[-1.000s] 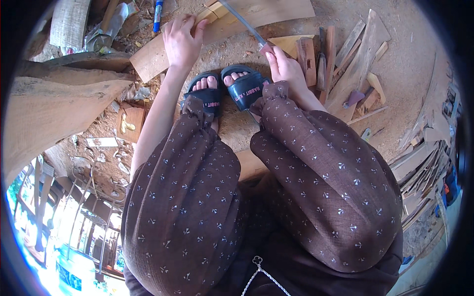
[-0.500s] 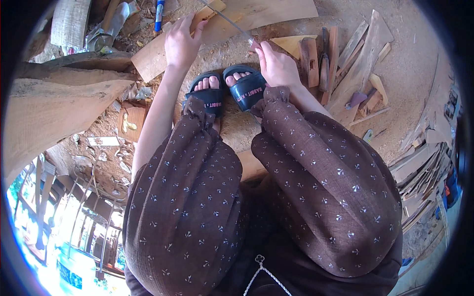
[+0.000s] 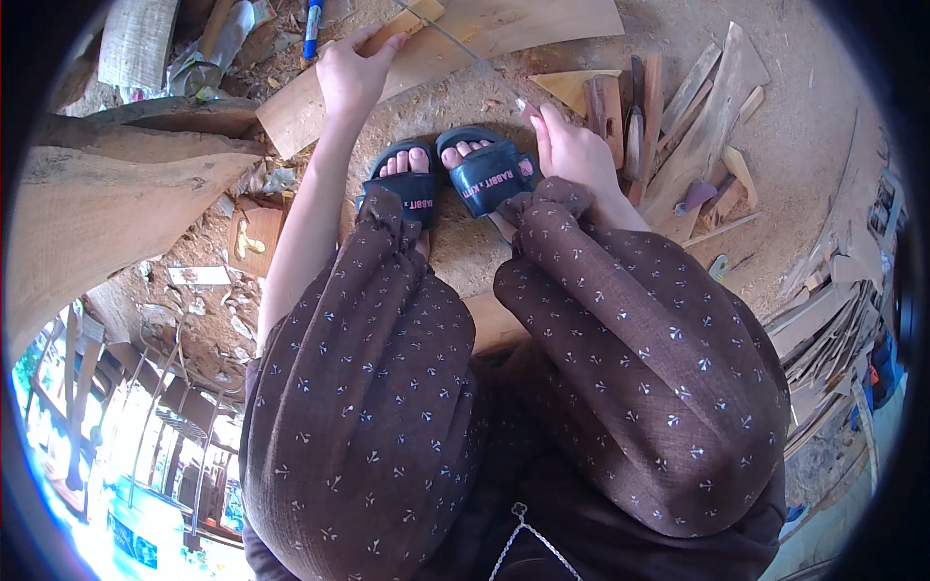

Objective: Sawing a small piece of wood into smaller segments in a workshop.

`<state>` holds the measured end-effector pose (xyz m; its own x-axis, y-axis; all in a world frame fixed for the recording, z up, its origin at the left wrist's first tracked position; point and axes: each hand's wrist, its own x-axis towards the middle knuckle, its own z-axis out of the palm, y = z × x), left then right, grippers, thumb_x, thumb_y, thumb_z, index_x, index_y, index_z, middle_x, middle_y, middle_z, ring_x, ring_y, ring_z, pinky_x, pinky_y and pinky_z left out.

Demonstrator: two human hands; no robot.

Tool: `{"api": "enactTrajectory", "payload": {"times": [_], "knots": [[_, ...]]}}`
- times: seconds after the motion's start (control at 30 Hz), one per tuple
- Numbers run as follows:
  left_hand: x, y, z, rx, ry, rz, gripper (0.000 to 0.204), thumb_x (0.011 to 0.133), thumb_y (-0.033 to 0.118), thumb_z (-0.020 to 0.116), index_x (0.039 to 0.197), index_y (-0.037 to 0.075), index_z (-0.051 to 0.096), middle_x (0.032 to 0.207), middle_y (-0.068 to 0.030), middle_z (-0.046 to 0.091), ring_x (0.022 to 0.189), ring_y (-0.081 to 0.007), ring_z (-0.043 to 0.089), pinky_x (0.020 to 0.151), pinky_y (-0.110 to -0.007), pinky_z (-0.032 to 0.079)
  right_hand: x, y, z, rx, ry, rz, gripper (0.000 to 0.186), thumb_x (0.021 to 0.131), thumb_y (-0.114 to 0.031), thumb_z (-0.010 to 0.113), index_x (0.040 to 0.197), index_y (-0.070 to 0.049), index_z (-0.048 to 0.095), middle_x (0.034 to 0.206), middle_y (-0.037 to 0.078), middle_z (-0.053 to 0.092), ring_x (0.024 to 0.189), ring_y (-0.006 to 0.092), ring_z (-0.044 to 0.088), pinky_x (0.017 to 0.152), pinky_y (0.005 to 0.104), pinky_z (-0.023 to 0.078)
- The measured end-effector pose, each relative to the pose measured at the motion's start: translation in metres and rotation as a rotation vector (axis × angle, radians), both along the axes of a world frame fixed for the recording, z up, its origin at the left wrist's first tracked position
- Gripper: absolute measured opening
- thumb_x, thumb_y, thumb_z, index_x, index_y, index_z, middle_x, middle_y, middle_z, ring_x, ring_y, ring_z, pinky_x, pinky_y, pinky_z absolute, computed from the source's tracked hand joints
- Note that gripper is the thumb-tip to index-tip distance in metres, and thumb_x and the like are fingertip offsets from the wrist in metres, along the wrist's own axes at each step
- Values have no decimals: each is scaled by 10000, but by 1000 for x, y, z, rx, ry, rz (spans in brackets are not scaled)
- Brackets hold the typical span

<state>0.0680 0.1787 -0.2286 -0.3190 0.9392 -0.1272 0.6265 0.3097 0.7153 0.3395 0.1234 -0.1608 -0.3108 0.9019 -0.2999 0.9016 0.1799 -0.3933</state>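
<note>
At the top, my left hand (image 3: 351, 77) pinches a small light wood block (image 3: 418, 17), pressing it over a long flat board (image 3: 295, 114) on the ground. My right hand (image 3: 576, 150) is closed around the reddish handle of a long, thin metal tool (image 3: 473, 58). Whether it is a file or a saw I cannot tell. Its narrow blade runs up and left from my hand and lies across the block near the upper edge, where its far end leaves the picture.
My sandalled feet (image 3: 481, 179) stand between my arms. Right of my right hand lie a wooden plane-like block (image 3: 604, 114), chisel-like tools (image 3: 635, 140) and offcuts (image 3: 712, 116). A large timber slab (image 3: 116, 213) stands at left; a blue marker (image 3: 313, 29) lies beyond my left hand.
My right hand has drawn back toward me and to the right, pulling the tool along the block. My left hand has shifted slightly left and nearer, still on the block.
</note>
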Motion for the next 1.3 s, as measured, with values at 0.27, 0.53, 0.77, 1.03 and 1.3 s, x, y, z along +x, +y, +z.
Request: {"api": "enactTrajectory", "payload": {"times": [0.27,0.53,0.77,1.03,1.3], "knots": [[-3,2,0,-55,-32,14,448,724,392,784,1040,82,718,897,-131,716,839,-231,699,773,-319,530,-53,46,0,-81,12,48,218,982,-275,417,977,-95,539,646,215,612,625,424,616,564,530,485],[-3,1,-3,-28,-83,32,446,719,391,792,1034,82,723,886,-129,719,831,-206,700,760,-312,529,-42,26,31,-41,115,45,201,946,-177,446,973,-6,548,662,218,629,641,399,644,585,504,512],[-3,1,-2,-70,-126,32,435,727,372,792,1042,81,721,879,-118,722,818,-188,697,749,-302,525,-53,40,28,-116,42,8,220,961,-191,416,974,-8,537,694,235,630,662,409,642,602,521,507],[-4,1,-5,-37,-159,32,437,728,354,800,1044,63,716,878,-101,725,790,-150,684,745,-280,519,-71,57,16,-148,49,53,186,873,-110,473,951,45,540,750,240,659,713,389,675,632,469,544],[-2,3,-4,-49,-181,57,433,729,343,801,1026,40,716,899,-99,725,820,-151,685,761,-279,518,-88,66,9,-105,102,62,212,870,-105,458,960,36,587,782,243,667,760,380,679,681,463,544]]}}
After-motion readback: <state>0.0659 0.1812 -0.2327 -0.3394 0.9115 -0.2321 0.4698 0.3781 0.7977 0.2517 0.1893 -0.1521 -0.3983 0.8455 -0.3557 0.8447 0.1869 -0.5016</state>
